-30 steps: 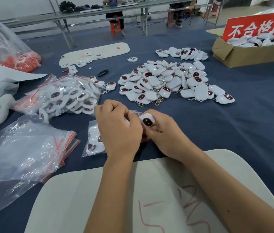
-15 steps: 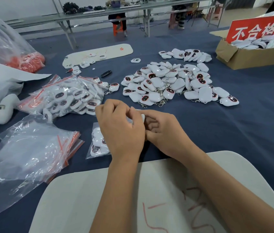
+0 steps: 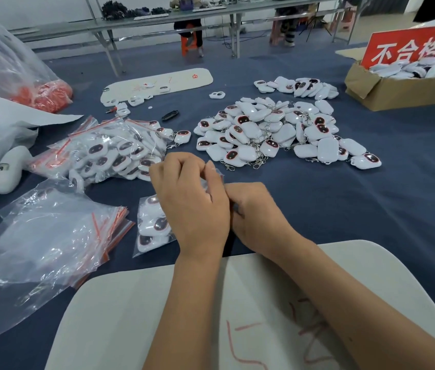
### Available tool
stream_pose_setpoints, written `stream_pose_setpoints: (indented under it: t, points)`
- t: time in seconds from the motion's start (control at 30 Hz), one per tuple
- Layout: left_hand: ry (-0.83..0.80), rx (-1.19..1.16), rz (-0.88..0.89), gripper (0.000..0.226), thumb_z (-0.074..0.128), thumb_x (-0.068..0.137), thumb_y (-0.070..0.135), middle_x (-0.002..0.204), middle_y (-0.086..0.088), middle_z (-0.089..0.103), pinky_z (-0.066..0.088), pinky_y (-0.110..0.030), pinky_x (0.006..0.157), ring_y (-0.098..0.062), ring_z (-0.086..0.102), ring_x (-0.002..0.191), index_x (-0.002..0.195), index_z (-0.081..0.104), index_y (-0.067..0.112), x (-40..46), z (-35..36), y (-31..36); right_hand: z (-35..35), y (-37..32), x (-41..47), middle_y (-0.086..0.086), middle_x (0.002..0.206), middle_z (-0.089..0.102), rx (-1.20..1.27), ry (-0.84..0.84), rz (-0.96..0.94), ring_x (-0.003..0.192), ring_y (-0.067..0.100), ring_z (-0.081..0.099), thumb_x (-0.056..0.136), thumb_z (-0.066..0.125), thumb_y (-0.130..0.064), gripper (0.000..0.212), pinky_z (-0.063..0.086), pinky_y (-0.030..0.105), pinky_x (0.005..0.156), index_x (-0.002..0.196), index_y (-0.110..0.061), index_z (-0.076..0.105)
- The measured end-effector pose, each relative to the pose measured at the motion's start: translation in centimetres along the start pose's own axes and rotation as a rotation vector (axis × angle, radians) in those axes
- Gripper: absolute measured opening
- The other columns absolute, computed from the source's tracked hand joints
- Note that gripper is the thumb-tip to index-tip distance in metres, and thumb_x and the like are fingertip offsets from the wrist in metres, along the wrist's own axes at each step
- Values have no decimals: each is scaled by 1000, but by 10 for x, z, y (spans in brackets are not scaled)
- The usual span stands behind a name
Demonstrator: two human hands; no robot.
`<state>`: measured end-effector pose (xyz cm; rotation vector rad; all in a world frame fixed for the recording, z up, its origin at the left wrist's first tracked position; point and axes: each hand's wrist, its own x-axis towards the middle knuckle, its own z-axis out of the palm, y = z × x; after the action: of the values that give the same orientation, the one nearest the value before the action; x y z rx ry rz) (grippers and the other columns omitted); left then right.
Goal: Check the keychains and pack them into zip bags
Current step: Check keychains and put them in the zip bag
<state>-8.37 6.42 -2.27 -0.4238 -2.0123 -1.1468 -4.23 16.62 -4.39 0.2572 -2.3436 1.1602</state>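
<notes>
Left hand and right hand together at table centre, knuckles touching, fingers curled and pinching the mouth of a small zip bag. Bag lying flat on the blue table, body trailing down and left from under the left hand, long axis running roughly toward the camera, several white keychains visible inside. Exact contents of the right hand hidden behind the left; fingers bent inward, apparently on the same clear plastic edge.

Beyond that, by size: large slack plastic sack at far left; pale board under the forearms, red scribbles on it; stack of empty zip bags near left, red seal strips fanned out; heap of filled bags just beyond the left hand; loose pile of unpacked keychains ahead and slightly right, well within reach of the right hand; cardboard box with red sign at far right.

Likely step: pressing the seal closed. Next keychain source lying forward-right, nearer the right hand; finished pile forward-left, nearer the left.
</notes>
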Motion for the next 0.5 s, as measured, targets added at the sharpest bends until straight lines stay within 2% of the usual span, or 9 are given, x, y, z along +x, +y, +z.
stream_pose_setpoints:
  t: [0.07, 0.13, 0.2, 0.27, 0.3, 0.33, 0.37, 0.43, 0.5]
  points:
    - [-35, 16, 3, 17, 63, 93, 15, 95, -6, 61, 30, -19, 87, -20, 43, 98, 80, 62, 5, -2, 1, 2, 0, 1, 1, -7, 67, 59, -3, -81, -22, 61, 15, 52, 81, 52, 21, 29, 43, 35, 56, 73, -4, 67]
    - [-61, 22, -10, 17, 63, 94, 14, 96, -7, 61, 30, -22, 86, -22, 44, 96, 80, 62, 5, -2, 2, 3, -4, 3, 5, -3, 63, 65, 125, -67, 148, 58, 16, 55, 85, 51, 19, 40, 48, 38, 54, 72, -14, 69]
    - [-119, -9, -48, 16, 64, 94, 10, 96, -8, 60, 34, -26, 81, -24, 48, 92, 79, 61, 4, -1, 3, 3, -11, 6, 7, -7, 57, 66, 223, 89, 320, 49, 12, 53, 82, 48, 16, 45, 44, 30, 49, 73, -18, 76]
    - [-185, -25, -87, 17, 66, 94, 10, 95, -8, 60, 38, -30, 79, -26, 52, 89, 78, 61, 6, -3, 3, 7, -19, 14, 14, -10, 61, 68, -2, 271, 356, 53, 7, 56, 80, 48, 10, 42, 44, 26, 54, 79, -18, 79]
    - [-206, -32, -93, 17, 68, 92, 11, 93, -7, 60, 39, -29, 78, -25, 53, 87, 77, 61, 7, -4, 4, 9, -22, 17, 19, -10, 74, 72, -187, 296, 331, 67, 6, 62, 82, 50, 8, 39, 46, 28, 62, 88, -17, 79]
    - [-229, -49, -96, 17, 69, 91, 11, 91, -5, 59, 39, -28, 78, -24, 53, 85, 77, 62, 8, -5, 5, 13, -24, 22, 24, -6, 97, 75, -367, 247, 294, 90, 12, 65, 87, 54, 3, 35, 49, 31, 73, 103, -17, 77]
    - [-260, -73, -99, 17, 70, 90, 12, 88, -4, 59, 39, -28, 76, -22, 53, 82, 76, 62, 9, -6, 7, 16, -25, 27, 29, 0, 125, 69, -513, 125, 269, 116, 19, 58, 94, 58, -5, 34, 50, 35, 86, 122, -17, 71]
    - [-362, -115, -109, 19, 69, 90, 13, 82, -1, 58, 41, -27, 73, -16, 53, 76, 74, 60, 10, -10, 11, 18, -26, 36, 40, 5, 165, 33, -669, -160, 296, 151, 27, 26, 102, 57, -24, 50, 43, 43, 107, 151, -22, 49]
    - [-488, -109, -142, 20, 66, 92, 14, 77, -1, 59, 42, -31, 74, -16, 53, 77, 74, 60, 9, -14, 15, 15, -25, 40, 47, 5, 174, 13, -676, -279, 323, 159, 27, 9, 103, 53, -27, 56, 33, 49, 118, 158, -23, 39]
